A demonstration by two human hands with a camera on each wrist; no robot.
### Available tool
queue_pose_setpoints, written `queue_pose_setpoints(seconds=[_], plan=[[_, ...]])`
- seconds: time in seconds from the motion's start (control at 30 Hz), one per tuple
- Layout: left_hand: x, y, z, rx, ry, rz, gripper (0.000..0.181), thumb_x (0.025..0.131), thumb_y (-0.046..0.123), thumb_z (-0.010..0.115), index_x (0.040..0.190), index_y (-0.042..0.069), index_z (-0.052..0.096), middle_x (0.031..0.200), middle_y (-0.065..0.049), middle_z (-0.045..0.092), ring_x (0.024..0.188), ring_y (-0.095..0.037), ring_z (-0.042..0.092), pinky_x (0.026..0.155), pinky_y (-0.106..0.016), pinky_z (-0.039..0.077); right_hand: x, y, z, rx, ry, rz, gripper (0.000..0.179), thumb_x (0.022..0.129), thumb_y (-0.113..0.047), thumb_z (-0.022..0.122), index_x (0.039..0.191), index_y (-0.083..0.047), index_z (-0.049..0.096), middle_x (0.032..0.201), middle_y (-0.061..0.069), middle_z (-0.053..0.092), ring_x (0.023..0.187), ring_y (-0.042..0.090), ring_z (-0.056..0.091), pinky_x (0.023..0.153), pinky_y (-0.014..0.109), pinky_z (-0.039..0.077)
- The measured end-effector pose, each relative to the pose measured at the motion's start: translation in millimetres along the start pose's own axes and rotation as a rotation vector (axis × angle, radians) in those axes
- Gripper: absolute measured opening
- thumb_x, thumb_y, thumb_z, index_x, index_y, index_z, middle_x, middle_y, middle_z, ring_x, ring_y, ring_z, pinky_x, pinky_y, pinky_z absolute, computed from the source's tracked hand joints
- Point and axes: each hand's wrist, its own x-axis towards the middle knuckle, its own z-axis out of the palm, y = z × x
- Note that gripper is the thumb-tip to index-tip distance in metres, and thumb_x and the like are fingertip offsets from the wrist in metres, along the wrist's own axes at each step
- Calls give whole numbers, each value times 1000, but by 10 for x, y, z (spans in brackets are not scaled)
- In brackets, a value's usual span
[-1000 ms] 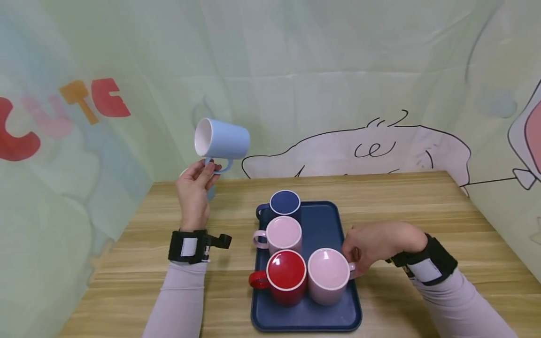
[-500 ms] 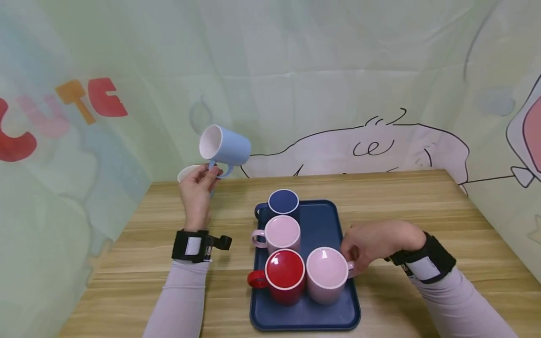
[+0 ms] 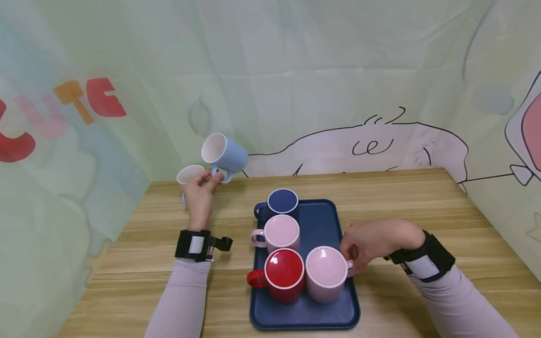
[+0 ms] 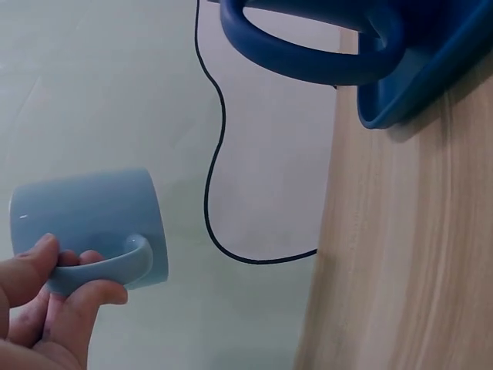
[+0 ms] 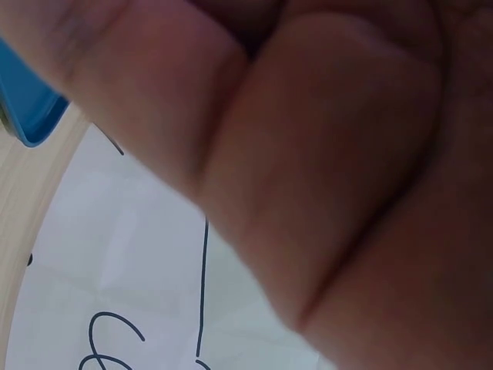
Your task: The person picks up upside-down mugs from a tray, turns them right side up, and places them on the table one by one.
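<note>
My left hand (image 3: 200, 195) pinches the handle of a light blue mug (image 3: 230, 155), raised above the far left of the table and tilted, its white mouth facing left and toward me. In the left wrist view, thumb and fingers grip that light blue mug (image 4: 92, 220) by its handle. At the tray's right edge my right hand (image 3: 376, 241) pinches the handle of a pink mug (image 3: 326, 272), which stands upright on the dark blue tray (image 3: 313, 319). The right wrist view is mostly filled by the right hand (image 5: 293, 154), and the mug is hidden there.
Left of that pink mug stands a red mug (image 3: 284, 277), then a second pink mug (image 3: 282, 234) and a navy mug (image 3: 283, 206) behind it, handles leftward. Another mug (image 3: 188, 173), white inside, stands behind my left hand. A printed cloth (image 3: 270, 84) backs the wooden table (image 3: 405, 197).
My left hand has lowered the light blue mug, turning its mouth more toward me and uncovering more of the mug behind. The right hand keeps its hold on the pink mug's handle.
</note>
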Motion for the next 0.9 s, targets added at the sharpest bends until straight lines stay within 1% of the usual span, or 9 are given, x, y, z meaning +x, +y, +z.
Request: queue_pose_setpoints(seconds=[0.1,0.2,0.33,0.43,0.6,0.77,0.9], plan=[[0,-39,-7,53,12,-15,28,83,2,72,104,-15,63,83,-5,60,76,-12,63,72,-21,58,1,8,4,-4,2,-10,8,80,-21,77,80,-22,69,77,-12,66,73,4,57,66,22,51],[-1,-75,-11,134,21,-29,29,82,5,73,105,-11,65,83,-3,61,75,-9,62,71,-20,57,1,12,6,-3,4,-18,9,80,-21,77,79,-21,68,76,-12,65,72,4,57,65,22,51],[-6,-123,-12,210,30,-38,30,83,7,74,106,-10,66,83,-1,61,73,-7,62,68,-16,55,1,12,-1,11,1,-13,8,81,-22,77,80,-22,68,77,-11,65,73,4,57,67,23,51],[-7,-168,-19,220,29,-53,30,83,6,73,107,-10,65,83,-1,62,73,-5,62,67,-13,54,3,11,-4,18,-4,-6,8,81,-22,77,81,-23,69,78,-11,66,74,5,57,68,24,52],[-6,-237,-36,222,20,-75,29,83,4,73,106,-11,65,83,-3,63,73,-6,63,68,-15,55,5,16,-3,23,-6,-8,7,81,-22,77,82,-24,70,79,-11,66,75,5,57,69,24,51],[-8,-283,-53,284,10,-87,28,84,8,73,105,-9,67,84,-4,63,74,-8,63,68,-15,55,8,22,0,12,-2,-15,7,81,-22,77,81,-23,69,77,-12,65,74,5,57,67,23,51],[-4,-329,-70,308,8,-101,29,84,8,73,106,-9,66,87,-7,64,75,-7,62,67,-13,54,13,27,7,7,-3,-10,7,81,-22,76,81,-24,69,77,-12,65,73,5,57,67,24,51]])
